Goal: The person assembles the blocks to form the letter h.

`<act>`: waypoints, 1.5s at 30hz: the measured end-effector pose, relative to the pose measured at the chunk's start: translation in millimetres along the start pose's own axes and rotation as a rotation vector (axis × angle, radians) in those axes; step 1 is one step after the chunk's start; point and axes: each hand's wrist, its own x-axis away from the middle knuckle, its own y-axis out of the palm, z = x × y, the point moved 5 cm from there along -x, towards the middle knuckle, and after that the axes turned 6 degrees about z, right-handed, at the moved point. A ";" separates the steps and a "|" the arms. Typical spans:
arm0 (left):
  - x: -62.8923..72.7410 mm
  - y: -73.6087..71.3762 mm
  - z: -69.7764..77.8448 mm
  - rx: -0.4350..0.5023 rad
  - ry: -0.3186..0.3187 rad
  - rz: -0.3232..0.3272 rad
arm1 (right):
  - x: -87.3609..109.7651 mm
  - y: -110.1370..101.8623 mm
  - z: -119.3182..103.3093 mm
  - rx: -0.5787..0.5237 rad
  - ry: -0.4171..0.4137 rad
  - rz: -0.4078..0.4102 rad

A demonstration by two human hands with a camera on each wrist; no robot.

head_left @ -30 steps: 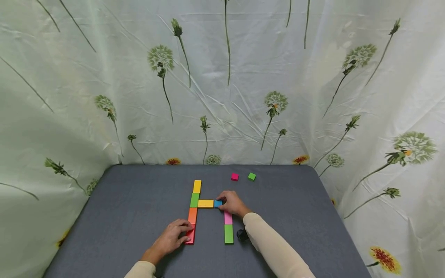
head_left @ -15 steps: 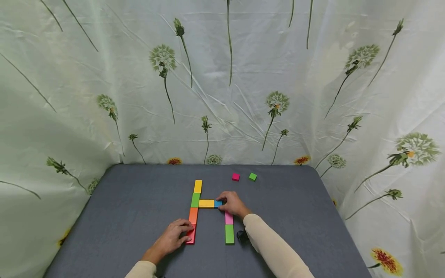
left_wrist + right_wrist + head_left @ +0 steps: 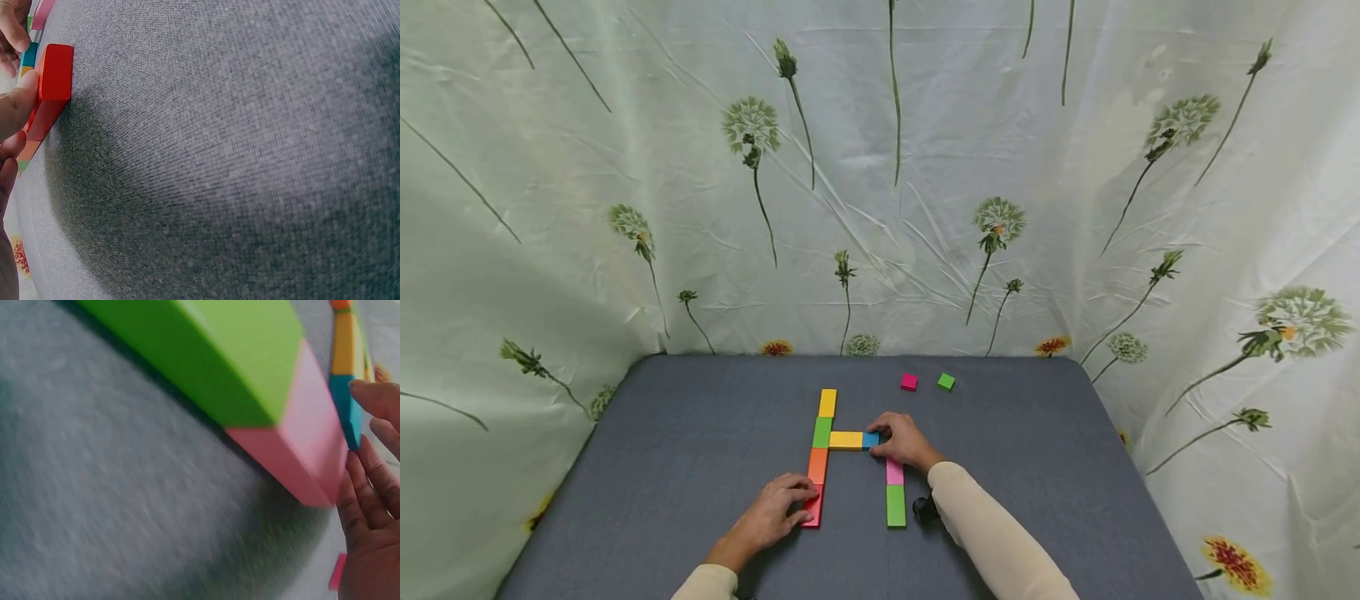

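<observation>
Colored blocks lie on a grey cloth-covered table. A left column runs from a yellow block (image 3: 827, 402) through a green block (image 3: 822, 432) and an orange block (image 3: 817, 465) to a red block (image 3: 812, 510). My left hand (image 3: 769, 510) holds the red block, its thumb and fingertips on it. From the green block a second yellow block (image 3: 846, 441) extends right to a blue block (image 3: 871, 440). My right hand (image 3: 904, 439) pinches that blue block between thumb and fingers. Below this hand sit a pink block (image 3: 895, 472) and another green block (image 3: 896, 506), end to end.
Toward the table's far edge lie a small magenta block (image 3: 909, 382) and a small green block (image 3: 946, 382), apart from the rest. A flower-printed curtain (image 3: 880, 208) hangs behind and along both sides. The black wrist camera (image 3: 925, 509) sits under the right forearm.
The blue block, in the right hand's pinch, has closed a thin gap to the yellow block on its left. The left hand stays at the red block.
</observation>
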 end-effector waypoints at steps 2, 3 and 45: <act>0.2 0.0 -0.1 0.000 0.012 0.008 | -0.2 -6.0 2.4 -0.010 0.001 0.017; 0.4 -0.3 -0.1 0.002 0.018 0.012 | -0.6 -10.1 4.4 -0.017 0.002 0.037; -0.7 -4.0 1.5 0.035 0.126 0.085 | -21.4 -49.4 49.8 0.009 0.204 0.239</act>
